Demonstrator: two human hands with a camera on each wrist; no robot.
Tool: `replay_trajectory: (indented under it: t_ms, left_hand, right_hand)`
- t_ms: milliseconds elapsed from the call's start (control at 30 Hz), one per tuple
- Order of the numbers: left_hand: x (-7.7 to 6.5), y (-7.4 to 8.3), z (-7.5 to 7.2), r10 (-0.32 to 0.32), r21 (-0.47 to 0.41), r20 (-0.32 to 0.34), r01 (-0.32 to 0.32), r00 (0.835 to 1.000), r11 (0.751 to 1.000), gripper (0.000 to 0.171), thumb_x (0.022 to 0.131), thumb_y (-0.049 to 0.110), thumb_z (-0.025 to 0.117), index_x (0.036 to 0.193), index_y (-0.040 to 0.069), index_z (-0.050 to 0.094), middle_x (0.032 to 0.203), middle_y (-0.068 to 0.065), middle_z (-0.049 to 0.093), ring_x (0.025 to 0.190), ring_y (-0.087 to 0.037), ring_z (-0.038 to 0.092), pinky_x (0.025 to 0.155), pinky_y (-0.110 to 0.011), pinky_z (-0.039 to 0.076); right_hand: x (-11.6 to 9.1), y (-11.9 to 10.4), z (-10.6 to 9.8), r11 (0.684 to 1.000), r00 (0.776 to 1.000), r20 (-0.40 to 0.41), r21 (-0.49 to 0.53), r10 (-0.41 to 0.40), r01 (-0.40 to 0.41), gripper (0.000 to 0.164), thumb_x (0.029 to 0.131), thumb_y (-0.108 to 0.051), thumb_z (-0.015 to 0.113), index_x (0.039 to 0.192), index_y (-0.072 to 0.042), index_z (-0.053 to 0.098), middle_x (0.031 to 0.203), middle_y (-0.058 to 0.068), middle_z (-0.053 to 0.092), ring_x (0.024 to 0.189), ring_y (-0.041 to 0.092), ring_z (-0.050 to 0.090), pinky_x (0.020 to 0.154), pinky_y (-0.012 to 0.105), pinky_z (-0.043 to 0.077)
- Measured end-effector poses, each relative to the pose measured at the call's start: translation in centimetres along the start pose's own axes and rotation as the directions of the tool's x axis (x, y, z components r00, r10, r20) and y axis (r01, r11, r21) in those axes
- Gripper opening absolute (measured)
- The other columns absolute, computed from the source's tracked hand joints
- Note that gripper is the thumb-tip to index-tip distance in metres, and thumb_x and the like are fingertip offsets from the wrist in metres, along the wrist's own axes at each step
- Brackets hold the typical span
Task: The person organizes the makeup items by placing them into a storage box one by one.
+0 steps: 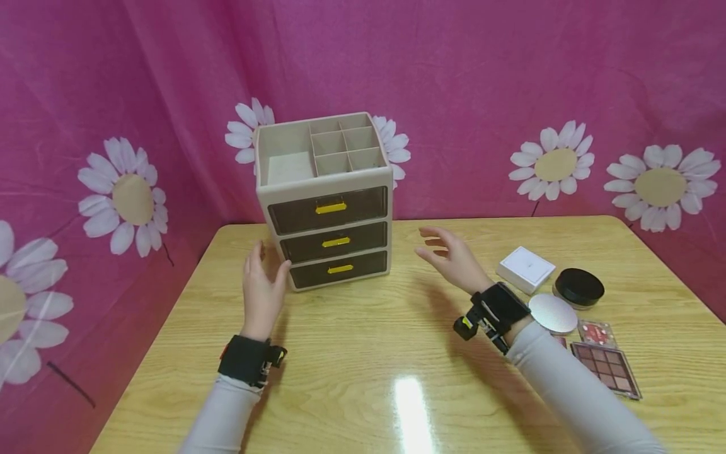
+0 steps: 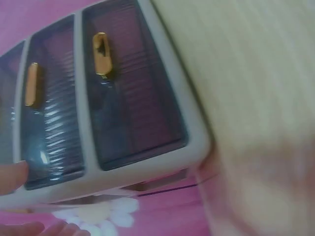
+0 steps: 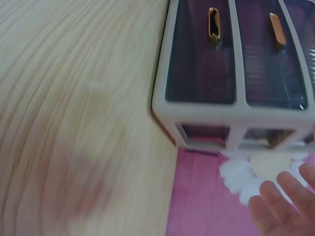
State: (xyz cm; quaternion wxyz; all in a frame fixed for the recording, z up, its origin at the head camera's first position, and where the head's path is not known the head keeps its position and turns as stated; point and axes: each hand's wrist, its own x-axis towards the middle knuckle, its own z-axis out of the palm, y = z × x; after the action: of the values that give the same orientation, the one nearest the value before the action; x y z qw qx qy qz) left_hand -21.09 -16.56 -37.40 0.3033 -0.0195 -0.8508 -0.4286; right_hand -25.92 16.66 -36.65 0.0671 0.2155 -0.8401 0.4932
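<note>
A cream desktop organizer (image 1: 324, 184) stands upright at the back of the table, with divided open compartments on top. On its front, three dark see-through drawers (image 1: 363, 236) with yellow handles (image 1: 336, 242) are closed. My left hand (image 1: 263, 296) is beside its left side, thumb (image 2: 12, 178) at the front edge and fingers (image 2: 44, 229) along the side; whether they touch it I cannot tell. To the right of the organizer, my right hand (image 1: 458, 261) hovers over the table apart from it, fingers (image 3: 278, 199) loosely bent and holding nothing.
On the right of the wooden table (image 1: 351, 353) lie a white box (image 1: 526, 268), a black-lidded round jar (image 1: 578, 287), a silvery round compact (image 1: 553, 313), a small red-patterned palette (image 1: 597, 333) and an eyeshadow palette (image 1: 607, 367). A pink flowered cloth (image 1: 465, 94) hangs behind.
</note>
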Motion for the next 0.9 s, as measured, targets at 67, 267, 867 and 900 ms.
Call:
replay_trajectory:
  t_ms: [67, 267, 867, 900]
  left_hand:
    - [0.0, -0.5, 0.3, -0.009, -0.019, -0.011, 0.009, 1.0, 1.0, 0.053, 0.086, 0.008, 0.064, 0.128, -0.013, 0.039, 0.121, -0.03, 0.046, 0.114, -0.041, 0.044, 0.096, -0.049, 0.039]
    - [0.0, -1.5, 1.0, -0.027, -0.06, -0.041, 0.025, 0.999, 0.998, 0.041, 0.084, 0.006, 0.065, 0.118, -0.013, 0.051, 0.112, -0.03, 0.054, 0.104, -0.042, 0.053, 0.086, -0.049, 0.047]
    - [0.4, -2.4, 2.4, -0.184, -0.183, -0.058, 0.171, 0.981, 0.968, 0.034, 0.083, 0.002, 0.064, 0.113, -0.013, 0.056, 0.107, -0.029, 0.06, 0.098, -0.038, 0.059, 0.084, -0.045, 0.049]
    - [0.4, -2.5, 2.5, -0.19, -0.185, -0.057, 0.176, 0.98, 0.967, 0.033, 0.083, 0.001, 0.064, 0.112, -0.013, 0.057, 0.106, -0.029, 0.06, 0.097, -0.038, 0.06, 0.083, -0.044, 0.05]
  right_hand:
    - [0.7, 0.0, 1.0, 0.999, 1.0, -0.002, 0.037, 0.007, -0.007, 0.047, 0.09, -0.015, 0.058, 0.13, 0.003, 0.043, 0.127, 0.024, 0.047, 0.115, 0.038, 0.047, 0.095, 0.046, 0.043]
    - [2.5, -0.1, 3.5, 0.993, 0.998, -0.049, 0.11, 0.038, -0.032, 0.042, 0.09, -0.01, 0.057, 0.128, 0.004, 0.044, 0.125, 0.024, 0.049, 0.114, 0.038, 0.049, 0.096, 0.042, 0.043]
    - [4.1, 0.8, 7.1, 0.973, 0.972, -0.186, 0.203, 0.146, -0.107, 0.037, 0.089, -0.007, 0.059, 0.123, 0.007, 0.05, 0.123, 0.024, 0.052, 0.11, 0.036, 0.053, 0.09, 0.043, 0.047]
    - [4.2, 0.8, 7.2, 0.974, 0.97, -0.194, 0.201, 0.145, -0.105, 0.037, 0.089, -0.007, 0.059, 0.122, 0.007, 0.051, 0.123, 0.024, 0.052, 0.11, 0.036, 0.053, 0.09, 0.043, 0.047]
